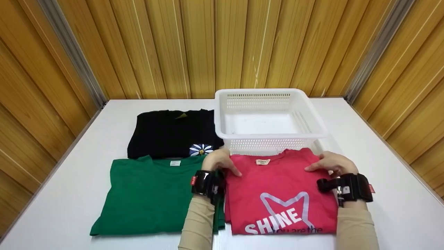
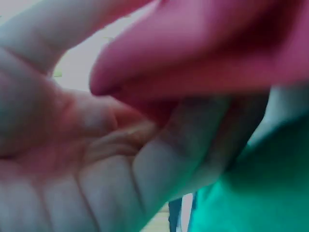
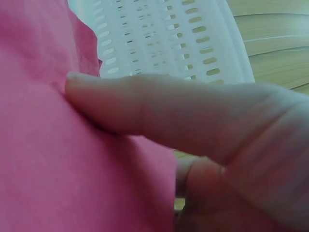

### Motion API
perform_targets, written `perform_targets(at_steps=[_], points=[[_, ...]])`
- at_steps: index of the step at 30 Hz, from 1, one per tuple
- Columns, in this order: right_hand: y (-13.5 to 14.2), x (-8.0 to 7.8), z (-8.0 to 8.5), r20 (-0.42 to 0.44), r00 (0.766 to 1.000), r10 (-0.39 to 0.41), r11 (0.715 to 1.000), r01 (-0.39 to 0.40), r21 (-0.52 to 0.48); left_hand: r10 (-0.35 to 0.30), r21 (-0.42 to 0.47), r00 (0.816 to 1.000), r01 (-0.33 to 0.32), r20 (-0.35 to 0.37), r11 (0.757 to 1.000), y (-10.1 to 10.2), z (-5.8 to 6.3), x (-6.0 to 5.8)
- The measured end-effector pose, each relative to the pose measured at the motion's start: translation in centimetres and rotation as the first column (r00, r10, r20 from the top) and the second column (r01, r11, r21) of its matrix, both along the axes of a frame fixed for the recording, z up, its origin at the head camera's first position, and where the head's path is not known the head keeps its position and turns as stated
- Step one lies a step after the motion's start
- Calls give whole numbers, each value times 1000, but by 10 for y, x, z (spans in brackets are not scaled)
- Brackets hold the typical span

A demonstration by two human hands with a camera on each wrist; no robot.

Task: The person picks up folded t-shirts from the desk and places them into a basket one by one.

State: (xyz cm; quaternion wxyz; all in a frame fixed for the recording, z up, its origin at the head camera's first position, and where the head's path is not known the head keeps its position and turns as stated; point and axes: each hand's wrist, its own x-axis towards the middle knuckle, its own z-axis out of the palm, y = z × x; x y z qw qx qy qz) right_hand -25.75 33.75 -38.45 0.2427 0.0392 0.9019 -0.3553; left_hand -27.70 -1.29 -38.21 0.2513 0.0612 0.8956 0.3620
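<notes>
The white surface (image 1: pixel 59 208) carries a perforated white basket (image 1: pixel 269 143). The folded red shirt (image 1: pixel 281 180) is in front of the basket, right of the folded green shirt (image 1: pixel 152 198). A folded black shirt (image 1: pixel 166 133) lies behind the green one. Left grip (image 1: pixel 219 161) and right grip (image 1: pixel 334 163) each pinch one side of the red shirt, thumbs uppermost.

"How are my cameras looking?"
"From the head, I'm facing forward and down over the table (image 1: pixel 59 205); at the wrists, I'm peering closely at the left hand (image 1: pixel 219 160) and right hand (image 1: pixel 336 162)."
"What's overlapping?"
"Head and right wrist are both showing me the red shirt (image 1: pixel 274 180) and basket (image 1: pixel 270 136)."
</notes>
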Motion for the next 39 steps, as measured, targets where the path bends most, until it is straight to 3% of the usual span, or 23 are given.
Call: perform_targets(at_steps=[5, 9, 17, 24, 30, 36, 39], points=[[2, 0, 0, 1, 998, 70, 992, -70, -107, -19, -12, 1000, 19, 15, 1000, -2, -3, -3], [4, -1, 0, -36, 990, 135, 979, -139, -148, 0, 29, 999, -1, 41, 1000, -3, -4, -4], [5, 1, 6, -77, 986, 146, 972, -158, -173, -28, 73, 997, 23, 65, 997, -7, -3, -3], [8, 9, 21, -91, 986, 143, 956, -161, -246, -89, 101, 994, 83, 60, 991, -13, 5, -1], [10, 18, 34, -185, 969, 165, 927, -217, -306, -126, 209, 991, 113, 48, 971, -19, 20, 6], [13, 28, 46, -268, 961, 71, 904, -175, -389, -124, 234, 991, 134, -59, 963, -29, 39, 15], [12, 31, 52, -304, 953, -16, 899, -120, -421, -110, 303, 990, 133, -92, 944, -35, 47, 17]])
